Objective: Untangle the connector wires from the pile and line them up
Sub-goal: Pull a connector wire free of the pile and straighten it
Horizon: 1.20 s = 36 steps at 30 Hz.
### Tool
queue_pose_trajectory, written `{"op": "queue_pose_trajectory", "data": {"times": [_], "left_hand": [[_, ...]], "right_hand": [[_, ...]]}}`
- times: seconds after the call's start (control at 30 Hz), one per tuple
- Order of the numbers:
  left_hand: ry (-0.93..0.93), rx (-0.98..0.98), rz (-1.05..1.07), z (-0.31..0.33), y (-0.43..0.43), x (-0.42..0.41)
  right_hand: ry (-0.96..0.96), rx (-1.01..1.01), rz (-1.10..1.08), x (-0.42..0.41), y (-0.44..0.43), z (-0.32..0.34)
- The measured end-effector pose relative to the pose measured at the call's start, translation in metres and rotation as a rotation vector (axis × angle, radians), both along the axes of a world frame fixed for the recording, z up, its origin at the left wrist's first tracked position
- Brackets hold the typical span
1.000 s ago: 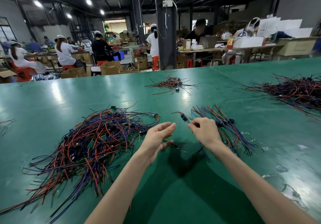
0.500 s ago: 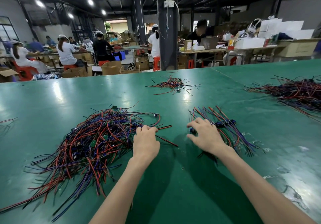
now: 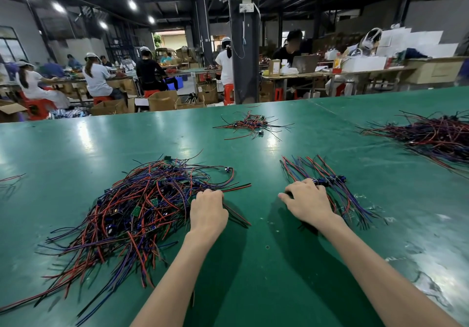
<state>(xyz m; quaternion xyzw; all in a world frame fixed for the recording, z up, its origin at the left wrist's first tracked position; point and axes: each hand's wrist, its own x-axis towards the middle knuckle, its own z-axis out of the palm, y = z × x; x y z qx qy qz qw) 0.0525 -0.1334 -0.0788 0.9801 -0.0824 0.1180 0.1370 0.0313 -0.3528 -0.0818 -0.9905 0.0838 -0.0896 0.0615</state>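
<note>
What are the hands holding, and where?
Left hand seems to grip the tangled pile at its right edge; right hand only presses the lined-up wires beside their connectors.

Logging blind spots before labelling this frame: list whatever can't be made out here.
1. Head view, left hand: fingertips curl under, hidden by its own back; what its grip holds in the tangled pile is unclear.
2. Head view, lined-up row: wires under the right hand, covered by its palm.
3. Head view, far-right pile: cut off by the frame edge.
</note>
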Motion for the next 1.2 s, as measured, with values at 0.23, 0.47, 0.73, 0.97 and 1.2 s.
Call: {"op": "queue_pose_trajectory", "data": {"times": [0.23, 0.47, 0.73, 0.97, 1.2], "left_hand": [[-0.096, -0.177, -0.112, 0.001, 0.001, 0.000], [-0.129, -0.839, -0.383, 0.022, -0.022, -0.014], [-0.019, -1.159, -0.324, 0.029, -0.019, -0.012], [-0.028, -1.161, -0.294, 0.027, -0.018, -0.011], [0.006, -1.186, -0.307, 0.027, -0.019, -0.013]], "right_hand": [[-0.206, 0.061, 0.104, -0.004, 0.015, 0.001], [-0.143, 0.838, 0.363, -0.015, 0.036, 0.014], [0.177, 1.512, 0.469, -0.027, 0.050, 0.025], [0.249, 1.668, 0.444, -0.030, 0.053, 0.025], [0.267, 1.634, 0.443, -0.032, 0.056, 0.024]]}}
